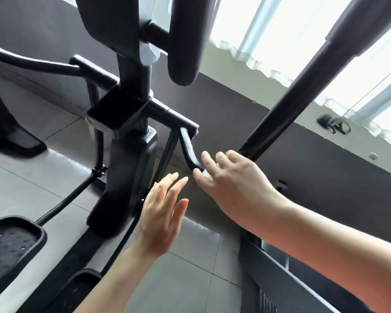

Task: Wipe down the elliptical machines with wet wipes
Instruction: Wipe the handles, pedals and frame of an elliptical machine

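Note:
A black elliptical machine [131,91] fills the middle of the head view, with its upright column, a small tray and a curved black bar [189,150] coming off a cross tube. My right hand [230,177] grips the lower end of that curved bar through a white wet wipe [207,175], of which only a small piece shows between thumb and fingers. My left hand [163,213] hovers just left of it, fingers straight and spread, touching nothing. A thick black handle pole [303,86] slants up behind my right hand.
A black foot pedal [11,245] lies at lower left, with another machine's base [11,136] at the left edge. Grey floor tiles [185,279] lie below. A dark wall and bright curtained windows [280,30] stand behind. Ribbed black equipment [269,297] sits at lower right.

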